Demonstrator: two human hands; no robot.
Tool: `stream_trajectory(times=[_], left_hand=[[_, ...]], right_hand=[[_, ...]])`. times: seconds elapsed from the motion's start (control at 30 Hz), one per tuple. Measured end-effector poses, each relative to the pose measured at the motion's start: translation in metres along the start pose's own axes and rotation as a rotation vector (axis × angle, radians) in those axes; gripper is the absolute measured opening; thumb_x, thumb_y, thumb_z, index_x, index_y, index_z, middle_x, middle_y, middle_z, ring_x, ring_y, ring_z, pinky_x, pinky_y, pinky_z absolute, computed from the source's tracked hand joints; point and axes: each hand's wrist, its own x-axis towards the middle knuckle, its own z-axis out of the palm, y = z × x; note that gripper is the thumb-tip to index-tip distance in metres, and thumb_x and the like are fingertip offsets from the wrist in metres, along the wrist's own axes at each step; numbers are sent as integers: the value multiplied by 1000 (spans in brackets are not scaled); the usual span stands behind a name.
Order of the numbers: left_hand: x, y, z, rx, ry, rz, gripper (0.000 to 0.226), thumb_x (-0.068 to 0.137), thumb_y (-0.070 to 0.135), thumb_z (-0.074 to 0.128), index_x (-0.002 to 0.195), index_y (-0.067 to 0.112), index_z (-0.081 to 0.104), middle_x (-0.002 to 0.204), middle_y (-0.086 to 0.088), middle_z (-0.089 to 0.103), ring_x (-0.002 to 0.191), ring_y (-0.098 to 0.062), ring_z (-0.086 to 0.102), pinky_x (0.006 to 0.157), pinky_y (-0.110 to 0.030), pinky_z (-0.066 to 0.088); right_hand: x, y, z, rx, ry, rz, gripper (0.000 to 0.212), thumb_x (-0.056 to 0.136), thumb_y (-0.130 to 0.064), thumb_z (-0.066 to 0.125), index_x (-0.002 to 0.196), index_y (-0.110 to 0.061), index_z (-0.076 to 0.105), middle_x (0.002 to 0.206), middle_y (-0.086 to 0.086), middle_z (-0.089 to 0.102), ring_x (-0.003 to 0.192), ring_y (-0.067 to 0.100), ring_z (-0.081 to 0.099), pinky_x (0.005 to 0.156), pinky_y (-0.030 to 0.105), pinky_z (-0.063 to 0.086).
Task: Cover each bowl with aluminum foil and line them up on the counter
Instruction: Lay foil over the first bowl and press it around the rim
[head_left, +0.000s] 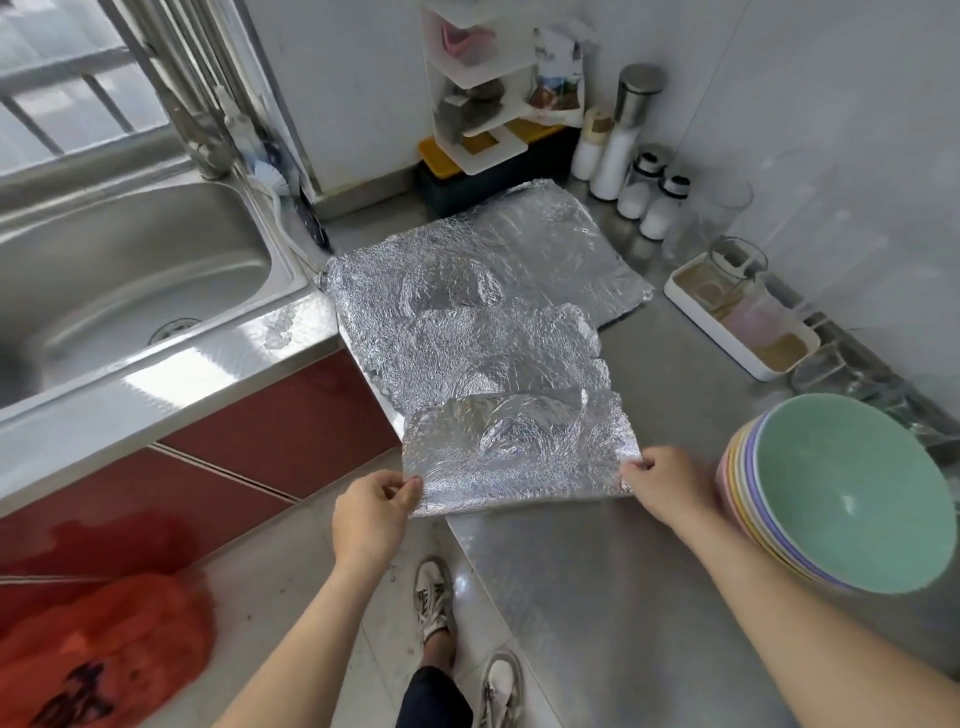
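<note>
Pinching the foil sheet (519, 457), left hand (371, 514) and right hand (670, 493) fingers cover its near corners.

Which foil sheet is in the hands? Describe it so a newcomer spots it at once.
Start at the steel counter right of the sink, where crinkled foil sheets overlap in a row. The one meant is the nearest sheet, overhanging the counter's left edge. Only it is pinched at its two near corners, by the left hand and the right hand.
</note>
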Motion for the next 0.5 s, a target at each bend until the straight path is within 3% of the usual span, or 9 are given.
stream_trajectory(times=[0.07,0.13,0.3,0.37,0.43,0.5], left_hand=[[-5,3,2,-27,33,-18,18,86,39,71,73,27,68,66,12,67,73,-14,65,62,-28,40],[-9,3,4,-69,57,-31,13,86,39,70,86,26,69,68,11,66,73,-13,63,62,-28,39],[-17,7,3,-49,84,5,36,87,34,69,119,21,57,75,5,64,77,-17,60,67,-32,42],[-16,13,4,57,219,156,48,84,26,73,128,18,54,94,-3,62,91,-25,56,78,-39,46],[-19,29,12,135,332,446,50,75,12,79,122,13,62,103,-11,60,95,-31,55,78,-41,48],[-27,51,32,280,255,750,45,68,9,84,111,14,69,108,-14,65,95,-34,61,74,-41,53]], right_hand=[[-2,1,0,-7,36,-21,40,85,-25,60,53,-11,40,51,0,41,62,28,48,49,29,26],[-4,3,2,29,40,-27,40,86,-29,61,55,-9,46,51,3,46,61,30,50,52,33,32],[-5,4,7,57,75,-40,38,88,-34,61,61,-7,54,55,5,52,63,34,55,59,38,43],[-4,5,8,49,75,-55,36,90,-35,59,65,-9,58,58,4,55,64,32,56,62,39,46],[-3,7,9,44,86,-67,36,90,-36,58,67,-9,59,61,4,58,64,31,56,63,40,48],[-2,9,10,37,90,-90,37,90,-36,57,64,-10,55,61,5,57,64,32,56,63,42,48]])
